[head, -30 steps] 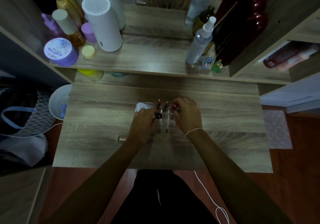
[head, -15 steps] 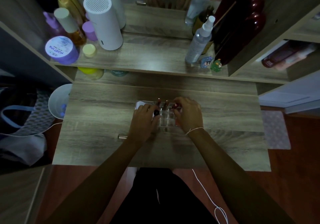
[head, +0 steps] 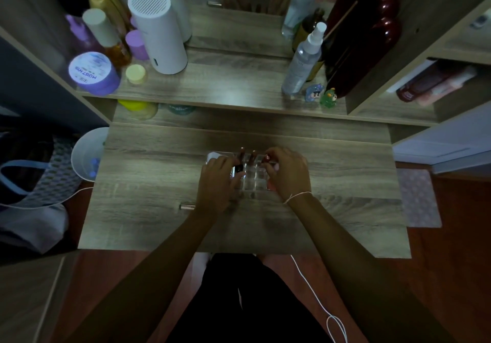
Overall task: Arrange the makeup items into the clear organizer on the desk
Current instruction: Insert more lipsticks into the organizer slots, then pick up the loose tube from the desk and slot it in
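The organizer (head: 252,180) sits mid-desk (head: 345,196), so the left hand (head: 216,183), its grip closed on a dark tube (head: 238,168), should lower it upright into an empty cell while the right hand (head: 288,174) pinches a red-capped item (head: 267,158) at the far row.

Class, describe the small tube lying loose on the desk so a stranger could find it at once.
Start at the wooden desk and find the left hand at the clear organizer. Just left of that wrist lies a small metallic tube, flat and alone, the only item outside the organizer.
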The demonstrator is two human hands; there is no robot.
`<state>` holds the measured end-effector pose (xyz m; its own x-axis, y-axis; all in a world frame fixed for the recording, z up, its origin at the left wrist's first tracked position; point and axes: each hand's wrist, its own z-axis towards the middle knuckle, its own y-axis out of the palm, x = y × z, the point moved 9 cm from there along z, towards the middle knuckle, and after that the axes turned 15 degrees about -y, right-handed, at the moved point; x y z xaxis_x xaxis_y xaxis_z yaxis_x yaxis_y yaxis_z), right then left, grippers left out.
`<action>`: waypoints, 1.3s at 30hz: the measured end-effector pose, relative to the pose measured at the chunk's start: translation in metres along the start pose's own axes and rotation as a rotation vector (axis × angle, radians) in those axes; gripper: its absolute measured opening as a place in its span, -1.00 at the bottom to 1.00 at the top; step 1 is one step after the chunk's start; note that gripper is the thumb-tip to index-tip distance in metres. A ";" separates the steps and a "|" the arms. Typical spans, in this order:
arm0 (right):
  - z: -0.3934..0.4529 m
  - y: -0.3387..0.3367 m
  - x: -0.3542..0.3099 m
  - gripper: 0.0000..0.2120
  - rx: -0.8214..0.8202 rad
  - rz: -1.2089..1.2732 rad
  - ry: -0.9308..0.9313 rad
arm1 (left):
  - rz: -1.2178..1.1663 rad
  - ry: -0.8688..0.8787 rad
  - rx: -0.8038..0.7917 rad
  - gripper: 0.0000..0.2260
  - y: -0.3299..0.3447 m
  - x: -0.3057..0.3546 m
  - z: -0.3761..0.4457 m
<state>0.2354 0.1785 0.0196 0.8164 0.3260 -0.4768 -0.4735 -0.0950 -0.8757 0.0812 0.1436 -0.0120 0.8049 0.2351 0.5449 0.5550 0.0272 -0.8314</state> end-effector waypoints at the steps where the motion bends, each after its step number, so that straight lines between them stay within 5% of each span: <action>1: 0.000 0.000 0.000 -0.82 -0.003 0.002 -0.001 | 0.000 0.000 -0.003 -0.79 0.000 0.000 -0.001; 18: -0.011 -0.015 -0.002 -0.67 -0.009 -0.005 -0.013 | 0.067 0.077 0.079 -0.83 -0.010 0.012 -0.002; 26: -0.016 -0.019 -0.007 -0.72 0.056 0.007 0.010 | 0.034 0.113 0.053 -0.81 -0.012 0.007 -0.006; 32: -0.021 -0.018 -0.050 -0.84 0.145 -0.008 -0.129 | -0.067 0.094 0.209 -0.75 -0.056 -0.024 -0.019; 39: -0.042 0.076 -0.130 -0.76 -0.208 0.239 -0.344 | 0.096 -0.092 0.211 -0.68 -0.060 -0.110 -0.041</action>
<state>0.1071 0.0893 0.0118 0.5186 0.5615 -0.6448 -0.5303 -0.3804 -0.7577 -0.0320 0.0767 -0.0176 0.8241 0.3332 0.4581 0.4128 0.2005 -0.8885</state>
